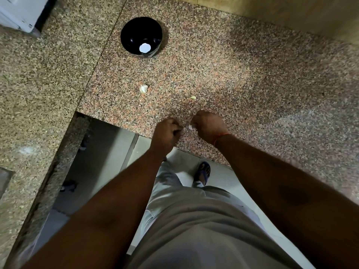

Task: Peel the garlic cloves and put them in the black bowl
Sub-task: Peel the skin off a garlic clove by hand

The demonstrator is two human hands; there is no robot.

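Note:
A black bowl (141, 36) stands far back on the speckled granite counter (242, 78), with a bright white spot on its inside wall. My right hand (208, 126) is curled near the counter's front edge and pinches a small white garlic clove (191, 127) at its fingertips. My left hand (168, 133) hovers just to the left of it with curled fingers; whether it holds a bit of skin is hidden. On the counter between hands and bowl lies a pale garlic piece (143, 88), and a small yellowish scrap (193, 97) lies to its right.
A second granite slab (38, 90) joins on the left, with a gap (93, 162) down to the floor below the corner. A white appliance (17, 12) sits at the far left. A wall (291, 10) runs behind the counter. My legs and a blue sandal (204, 171) show below.

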